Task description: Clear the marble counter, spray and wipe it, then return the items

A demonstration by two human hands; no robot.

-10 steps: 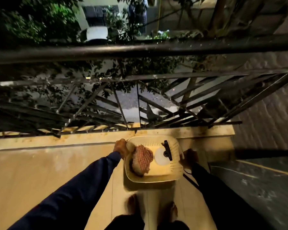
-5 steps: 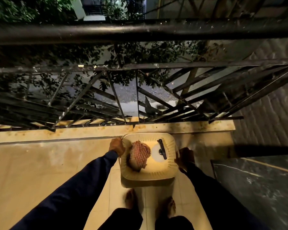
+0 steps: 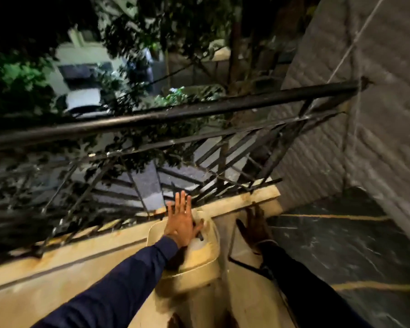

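Trees [image 3: 152, 31] and a dark street fill the top of the view, all blurry. A grey wall [image 3: 376, 114] stands on the right. A black railing [image 3: 166, 117] runs across the middle, with slanted bars under it. Below it lies a tan floor [image 3: 45, 292] with a raised edge. The dark marble worktop [image 3: 355, 252] sits low on the right, next to the wall. A cream basket [image 3: 199, 266] stands on the floor by the railing, just left of the worktop. The left hand [image 3: 180, 220] is flat and wide open, fingers spread, above the basket and holding nothing. The right hand [image 3: 255, 224] is also open with fingers spread, in shadow, between the basket and the worktop. Both sleeves are dark blue.
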